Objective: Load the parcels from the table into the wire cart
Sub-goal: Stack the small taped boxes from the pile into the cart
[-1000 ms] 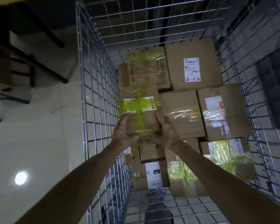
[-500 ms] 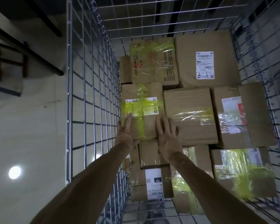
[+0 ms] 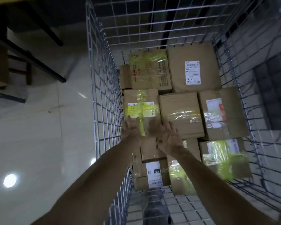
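Observation:
The wire cart point(image 3: 104, 98) holds several brown cardboard parcels packed side by side. A parcel crossed with yellow-green tape point(image 3: 142, 108) lies against the cart's left wall, resting on the parcels below. My left hand point(image 3: 131, 129) and my right hand point(image 3: 166, 135) hover over its near edge, fingers spread and blurred, holding nothing. Both forearms reach in over the cart's near rim.
A plain parcel point(image 3: 181, 114) lies right of the taped one, and a large labelled box point(image 3: 193, 67) sits at the far end. Dark table legs point(image 3: 39, 62) stand on the pale tiled floor point(image 3: 39, 143) left of the cart.
I lowered the yellow-taped parcel onto the stack by the left wall, then let go. My hands have opened and drawn back slightly from it.

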